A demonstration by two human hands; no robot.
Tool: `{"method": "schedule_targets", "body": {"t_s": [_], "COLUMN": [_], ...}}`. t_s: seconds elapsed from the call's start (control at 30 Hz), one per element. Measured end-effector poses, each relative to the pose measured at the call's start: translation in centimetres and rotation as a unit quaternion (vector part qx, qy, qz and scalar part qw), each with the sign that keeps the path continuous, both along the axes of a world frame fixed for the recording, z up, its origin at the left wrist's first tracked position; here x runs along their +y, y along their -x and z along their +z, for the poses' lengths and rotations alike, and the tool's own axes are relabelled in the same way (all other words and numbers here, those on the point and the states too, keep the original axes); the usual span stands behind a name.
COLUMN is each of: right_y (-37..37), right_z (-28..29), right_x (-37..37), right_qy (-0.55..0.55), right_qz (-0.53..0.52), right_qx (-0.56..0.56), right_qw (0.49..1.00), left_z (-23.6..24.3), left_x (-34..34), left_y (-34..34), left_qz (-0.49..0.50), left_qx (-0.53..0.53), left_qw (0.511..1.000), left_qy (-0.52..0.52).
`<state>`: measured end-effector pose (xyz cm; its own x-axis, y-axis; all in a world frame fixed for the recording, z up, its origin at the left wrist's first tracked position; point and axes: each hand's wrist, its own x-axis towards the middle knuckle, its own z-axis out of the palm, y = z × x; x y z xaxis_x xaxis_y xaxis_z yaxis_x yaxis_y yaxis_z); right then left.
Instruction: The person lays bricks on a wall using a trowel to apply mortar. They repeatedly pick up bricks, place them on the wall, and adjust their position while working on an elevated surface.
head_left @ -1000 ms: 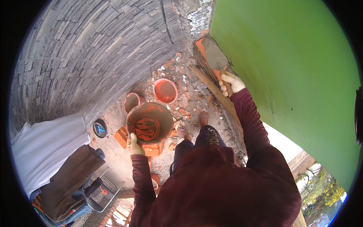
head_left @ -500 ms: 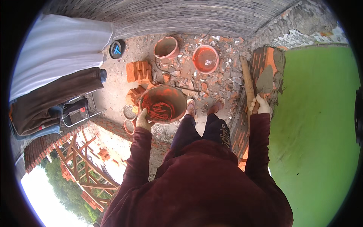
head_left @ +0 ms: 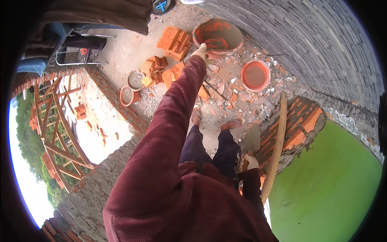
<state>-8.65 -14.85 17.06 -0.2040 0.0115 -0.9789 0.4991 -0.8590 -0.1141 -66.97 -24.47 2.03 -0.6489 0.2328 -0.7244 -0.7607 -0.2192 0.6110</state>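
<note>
My left arm reaches far out, and my gloved left hand [head_left: 200,51] grips the rim of a wide mortar pan [head_left: 230,39]. Orange-red smears mark the pan's inside, and it hangs over a pink bucket [head_left: 215,56], hiding most of it. Whether the two touch I cannot tell. Down by my right thigh, my gloved right hand [head_left: 250,162] is closed around the handle of a trowel [head_left: 252,139] with a grey, mortar-coated blade.
Stacked bricks [head_left: 174,42] and two small buckets [head_left: 136,80] stand left of my feet. A second pink bucket [head_left: 256,75] sits among rubble. A wooden pole [head_left: 278,141] leans along a low brick wall [head_left: 298,121] at right. Clothes [head_left: 96,16] hang at upper left.
My left hand has carried the mortar pan forward and to the right, over the pink bucket. My right hand has drawn back from the brick wall with the trowel. The view has turned.
</note>
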Motion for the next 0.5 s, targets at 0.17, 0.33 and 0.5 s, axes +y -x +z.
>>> {"method": "schedule_targets", "body": {"t_s": [0.17, 0.33, 0.5], "right_y": [1.9, 8.5, 13.4], "right_z": [0.2, -1.1, -4.5], "right_x": [1.9, 2.8, 4.4], "right_qy": [-0.078, -0.056, -0.045], "right_qz": [0.025, 0.097, 0.238], "right_qx": [-0.004, 0.059, 0.077], "right_qw": [0.997, 0.992, 0.967], "left_z": [0.8, 1.6, 6.3], "left_x": [4.4, -19.9, -46.2], "left_y": [-7.7, -25.3, -37.7], "left_qz": [-0.075, -0.356, -0.520], "left_qx": [0.001, 0.074, -0.154], "left_qw": [0.992, 0.884, 0.655], "left_qy": [0.104, 0.294, 0.526]}}
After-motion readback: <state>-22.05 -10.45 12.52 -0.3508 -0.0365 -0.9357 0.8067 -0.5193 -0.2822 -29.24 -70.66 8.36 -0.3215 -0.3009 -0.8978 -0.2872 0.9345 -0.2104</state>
